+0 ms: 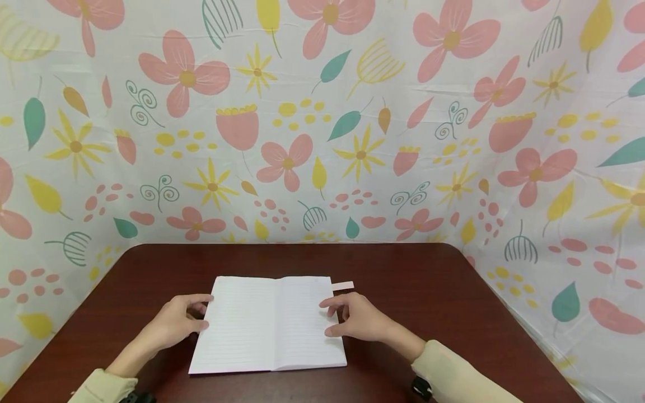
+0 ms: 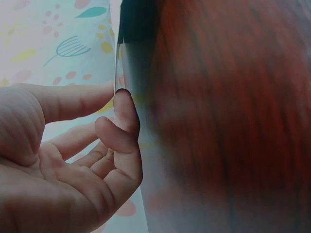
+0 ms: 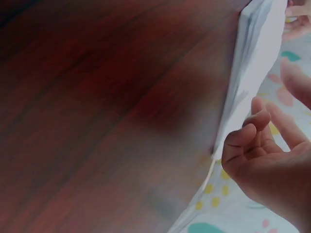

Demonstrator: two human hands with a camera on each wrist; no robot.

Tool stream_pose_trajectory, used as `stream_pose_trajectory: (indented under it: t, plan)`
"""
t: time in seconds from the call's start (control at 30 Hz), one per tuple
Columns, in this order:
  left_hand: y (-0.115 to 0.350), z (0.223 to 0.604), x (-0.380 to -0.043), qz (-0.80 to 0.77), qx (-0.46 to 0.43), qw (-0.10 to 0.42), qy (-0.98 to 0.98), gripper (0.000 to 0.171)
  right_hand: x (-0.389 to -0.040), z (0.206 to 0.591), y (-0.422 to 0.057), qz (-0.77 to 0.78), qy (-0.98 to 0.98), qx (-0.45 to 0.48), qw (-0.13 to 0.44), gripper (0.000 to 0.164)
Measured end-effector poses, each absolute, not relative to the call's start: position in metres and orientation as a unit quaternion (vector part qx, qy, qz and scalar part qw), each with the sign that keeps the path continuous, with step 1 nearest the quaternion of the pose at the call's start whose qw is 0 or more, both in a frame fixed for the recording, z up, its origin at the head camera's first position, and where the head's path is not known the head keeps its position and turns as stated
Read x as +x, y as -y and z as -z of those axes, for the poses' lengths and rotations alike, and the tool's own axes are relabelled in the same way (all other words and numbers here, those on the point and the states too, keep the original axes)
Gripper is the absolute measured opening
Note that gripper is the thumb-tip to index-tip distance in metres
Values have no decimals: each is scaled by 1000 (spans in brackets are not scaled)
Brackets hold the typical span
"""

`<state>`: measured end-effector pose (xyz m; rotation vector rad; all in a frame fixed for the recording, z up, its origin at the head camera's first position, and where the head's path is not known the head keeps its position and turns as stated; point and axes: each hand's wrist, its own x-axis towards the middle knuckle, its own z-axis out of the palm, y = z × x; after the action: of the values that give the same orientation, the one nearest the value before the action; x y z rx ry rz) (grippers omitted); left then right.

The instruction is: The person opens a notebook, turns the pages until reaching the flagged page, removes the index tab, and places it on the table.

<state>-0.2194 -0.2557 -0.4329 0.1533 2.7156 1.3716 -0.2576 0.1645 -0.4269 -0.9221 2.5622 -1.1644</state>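
At the table (image 1: 413,268), the left grip (image 1: 174,321) pinches a notebook (image 1: 247,327); the right grip (image 1: 359,319), loosely curved, stands parted.

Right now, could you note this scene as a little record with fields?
Centre: open white notebook with lined pages
Support: dark reddish wooden table
Bare left hand: pinches the notebook's left edge
Bare right hand: over the right page's outer edge; contact unclear
Beside: narrow pale strip at the notebook's right edge
Backdrop: white sheet with pink, yellow and green plant prints
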Motion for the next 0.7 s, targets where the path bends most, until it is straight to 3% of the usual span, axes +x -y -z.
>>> stream_pose_trajectory:
  t: [0.7]
  plan:
    - [258,433,-219,-449,61,60,-890,56,-255,436,-194,347,-883,-298,105,69]
